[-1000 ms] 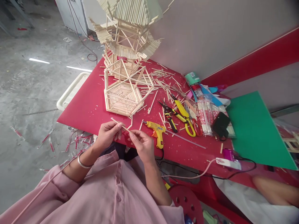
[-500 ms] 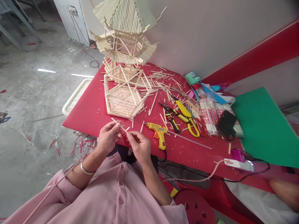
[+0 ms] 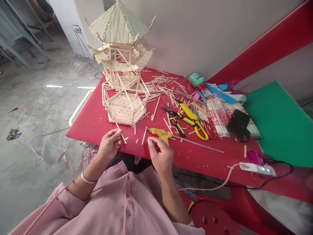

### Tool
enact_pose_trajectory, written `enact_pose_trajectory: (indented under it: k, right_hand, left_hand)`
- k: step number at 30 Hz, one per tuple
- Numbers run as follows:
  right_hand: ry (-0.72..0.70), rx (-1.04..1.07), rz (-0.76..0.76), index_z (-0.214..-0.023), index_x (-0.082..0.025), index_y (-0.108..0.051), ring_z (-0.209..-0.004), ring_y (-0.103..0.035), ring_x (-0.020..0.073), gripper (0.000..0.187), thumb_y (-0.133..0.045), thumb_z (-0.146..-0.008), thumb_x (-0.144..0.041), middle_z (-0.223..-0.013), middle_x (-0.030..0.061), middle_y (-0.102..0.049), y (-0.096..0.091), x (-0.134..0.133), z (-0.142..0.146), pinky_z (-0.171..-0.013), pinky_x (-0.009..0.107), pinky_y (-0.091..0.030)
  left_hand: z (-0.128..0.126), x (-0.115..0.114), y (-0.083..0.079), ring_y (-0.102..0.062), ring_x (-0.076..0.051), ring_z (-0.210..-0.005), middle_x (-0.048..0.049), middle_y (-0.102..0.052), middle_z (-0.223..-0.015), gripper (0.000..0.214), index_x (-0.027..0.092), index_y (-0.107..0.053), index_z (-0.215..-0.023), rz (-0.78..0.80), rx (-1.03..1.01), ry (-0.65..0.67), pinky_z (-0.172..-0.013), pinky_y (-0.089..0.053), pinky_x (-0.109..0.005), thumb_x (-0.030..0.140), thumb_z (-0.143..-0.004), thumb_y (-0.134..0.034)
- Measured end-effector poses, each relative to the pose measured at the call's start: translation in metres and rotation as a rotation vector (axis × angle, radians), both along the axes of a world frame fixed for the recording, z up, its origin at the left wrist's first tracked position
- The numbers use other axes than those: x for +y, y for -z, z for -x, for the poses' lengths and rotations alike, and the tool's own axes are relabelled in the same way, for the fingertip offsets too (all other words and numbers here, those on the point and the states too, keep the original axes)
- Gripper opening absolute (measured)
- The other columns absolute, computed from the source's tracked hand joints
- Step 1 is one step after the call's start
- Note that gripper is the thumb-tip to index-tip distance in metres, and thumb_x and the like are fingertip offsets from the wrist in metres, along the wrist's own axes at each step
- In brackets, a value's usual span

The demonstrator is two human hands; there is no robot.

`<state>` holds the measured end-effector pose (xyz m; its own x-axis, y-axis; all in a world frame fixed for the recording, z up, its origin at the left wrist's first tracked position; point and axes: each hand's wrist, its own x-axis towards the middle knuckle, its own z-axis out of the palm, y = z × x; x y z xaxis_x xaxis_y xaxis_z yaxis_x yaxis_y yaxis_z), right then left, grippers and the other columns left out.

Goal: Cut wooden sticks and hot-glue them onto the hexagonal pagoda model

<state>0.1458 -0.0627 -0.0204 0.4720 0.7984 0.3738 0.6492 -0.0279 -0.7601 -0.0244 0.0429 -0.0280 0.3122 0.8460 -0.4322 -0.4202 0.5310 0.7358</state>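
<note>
My left hand (image 3: pixel 111 143) pinches a thin wooden stick (image 3: pixel 121 133) between thumb and fingers, over the front edge of the red table. My right hand (image 3: pixel 161 155) is apart from it, beside the handle of a yellow glue gun (image 3: pixel 158 132), partly covering it. Thumb and forefinger meet at their tips there; whether anything small is between them I cannot make out. Behind the hands stands a stick-built pagoda model (image 3: pixel 119 62) with tiered roofs. In front of it is an open six-sided stick frame (image 3: pixel 124 107) with a patterned floor.
Loose sticks (image 3: pixel 162 85) lie scattered over the red table (image 3: pixel 85 120). Cutting pliers (image 3: pixel 174 120), yellow-handled scissors (image 3: pixel 193 117), packs of sticks (image 3: pixel 220 117) and a black object (image 3: pixel 238 124) lie to the right. A green board (image 3: pixel 281 124) and a white power strip (image 3: pixel 256 169) are further right.
My right hand has moved right, away from my left hand and toward the glue gun. My left hand keeps the stick. The view has shifted slightly.
</note>
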Motion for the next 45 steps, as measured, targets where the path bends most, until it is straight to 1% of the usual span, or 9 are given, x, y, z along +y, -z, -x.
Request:
enact_pose_trajectory:
  k: [3, 8, 12, 16, 19, 26, 31, 38, 45]
  right_hand:
    - [0.012, -0.074, 0.038, -0.095, -0.021, -0.073, -0.073, -0.068, 0.0153, 0.019, -0.058, -0.096, -0.033, -0.088, 0.0052, -0.075, 0.005, -0.002, -0.01, -0.067, 0.026, -0.054]
    - [-0.128, -0.198, 0.194, -0.097, -0.024, -0.074, -0.084, -0.069, 0.0179, 0.019, -0.057, -0.097, -0.032, -0.091, 0.0044, -0.074, 0.016, 0.007, 0.003, -0.075, 0.027, -0.05]
    - [-0.121, -0.364, 0.38, -0.105, -0.025, -0.073, -0.081, -0.068, 0.0197, 0.018, -0.064, -0.094, -0.034, -0.091, 0.0048, -0.071, 0.021, 0.019, 0.015, -0.063, 0.028, -0.043]
    - [-0.078, -0.396, 0.471, -0.094, -0.024, -0.072, -0.079, -0.067, 0.0199, 0.012, -0.065, -0.092, -0.033, -0.092, 0.0048, -0.069, 0.024, 0.024, 0.015, -0.059, 0.028, -0.038]
    - [-0.106, -0.309, 0.418, -0.088, -0.023, -0.07, -0.079, -0.068, 0.0203, 0.013, -0.063, -0.093, -0.033, -0.088, 0.0036, -0.072, 0.025, 0.022, 0.012, -0.062, 0.028, -0.042]
    - [-0.114, 0.211, 0.134, -0.093, -0.024, -0.073, -0.071, -0.069, 0.0153, 0.017, -0.065, -0.091, -0.039, -0.083, 0.0007, -0.076, 0.005, 0.025, 0.01, -0.07, 0.026, -0.054]
    - [-0.239, 0.289, 0.098, -0.103, -0.025, -0.074, -0.086, -0.071, 0.0162, 0.02, -0.062, -0.093, -0.037, -0.099, 0.0037, -0.075, -0.005, 0.039, 0.016, -0.076, 0.027, -0.058]
    - [-0.21, 0.69, 0.166, -0.098, -0.02, -0.067, -0.069, -0.072, 0.0175, 0.032, -0.063, -0.089, -0.051, -0.085, 0.0044, -0.074, 0.004, 0.044, 0.027, -0.051, 0.025, -0.061]
    - [-0.303, 0.398, 0.094, -0.111, -0.026, -0.073, -0.063, -0.066, 0.0091, 0.026, -0.053, -0.097, -0.036, -0.097, 0.0023, -0.063, 0.001, 0.043, 0.019, -0.059, 0.023, -0.059]
  left_hand:
    - [0.0, -0.002, 0.002, -0.044, -0.003, -0.041, 0.0001, -0.063, -0.062, 0.036, 0.012, -0.065, -0.076, -0.019, 0.008, 0.003, -0.037, -0.028, -0.015, 0.035, -0.062, -0.089]
    - [0.0, -0.004, 0.004, -0.043, -0.003, -0.04, 0.0026, -0.059, -0.056, 0.035, 0.012, -0.066, -0.075, -0.026, 0.008, 0.012, -0.038, -0.028, -0.015, 0.035, -0.062, -0.09]
    - [0.0, -0.004, 0.003, -0.042, -0.004, -0.039, 0.0053, -0.051, -0.047, 0.037, 0.012, -0.067, -0.076, -0.009, 0.019, 0.016, -0.037, -0.027, -0.015, 0.035, -0.059, -0.091]
    - [-0.001, -0.003, 0.002, -0.043, -0.005, -0.039, 0.0043, -0.054, -0.049, 0.038, 0.012, -0.07, -0.08, 0.003, -0.003, 0.031, -0.037, -0.028, -0.016, 0.033, -0.057, -0.092]
    - [0.0, -0.002, 0.003, -0.043, -0.005, -0.039, 0.0044, -0.054, -0.048, 0.038, 0.013, -0.071, -0.082, 0.008, -0.029, 0.047, -0.037, -0.027, -0.016, 0.032, -0.057, -0.092]
    - [0.002, 0.0, 0.002, -0.044, -0.005, -0.04, 0.0036, -0.054, -0.046, 0.034, 0.012, -0.07, -0.077, 0.029, -0.041, 0.122, -0.038, -0.029, -0.016, 0.03, -0.057, -0.092]
    - [0.002, 0.001, 0.0, -0.042, -0.005, -0.037, 0.0046, -0.053, -0.044, 0.035, 0.013, -0.07, -0.078, 0.039, -0.019, 0.159, -0.038, -0.031, -0.017, 0.029, -0.056, -0.091]
    - [0.001, 0.002, -0.002, -0.039, -0.004, -0.034, 0.0062, -0.051, -0.041, 0.033, 0.013, -0.068, -0.079, 0.034, -0.036, 0.185, -0.035, -0.025, -0.016, 0.028, -0.058, -0.089]
    - [0.002, 0.004, -0.004, -0.037, -0.004, -0.031, 0.0071, -0.05, -0.041, 0.035, 0.014, -0.067, -0.079, 0.027, -0.037, 0.214, -0.033, -0.022, -0.016, 0.03, -0.058, -0.09]
